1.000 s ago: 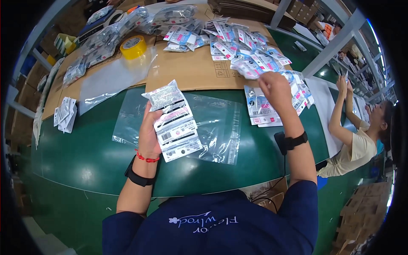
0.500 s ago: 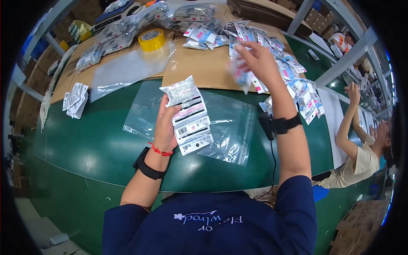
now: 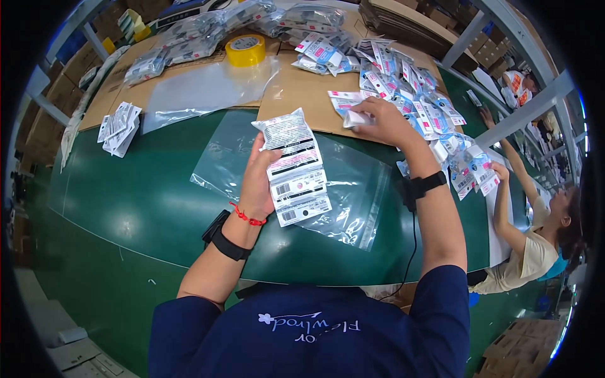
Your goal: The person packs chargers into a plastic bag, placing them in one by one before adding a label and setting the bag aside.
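Note:
My left hand (image 3: 257,183) is closed on a fanned stack of small white printed packets (image 3: 297,165), thumb on top, their barcoded backs facing up. Below this stack a large clear plastic bag (image 3: 362,211) lies flat on the green table (image 3: 145,208). My right hand (image 3: 386,123) pinches one white, blue and pink packet (image 3: 345,99) over the cardboard, just left of a heap of similar packets (image 3: 409,85). The tips of its fingers are partly hidden behind that packet.
A roll of yellow tape (image 3: 246,51) and filled clear bags (image 3: 189,34) stand at the back. White cards or packets (image 3: 118,129) lie at the left. At the right, a co-worker (image 3: 526,246) reaches to the heap's edge beside a metal post (image 3: 520,110).
My right hand has drawn a packet left of the heap. In my left hand the stack stays held. The co-worker's hand has come to the heap's right edge.

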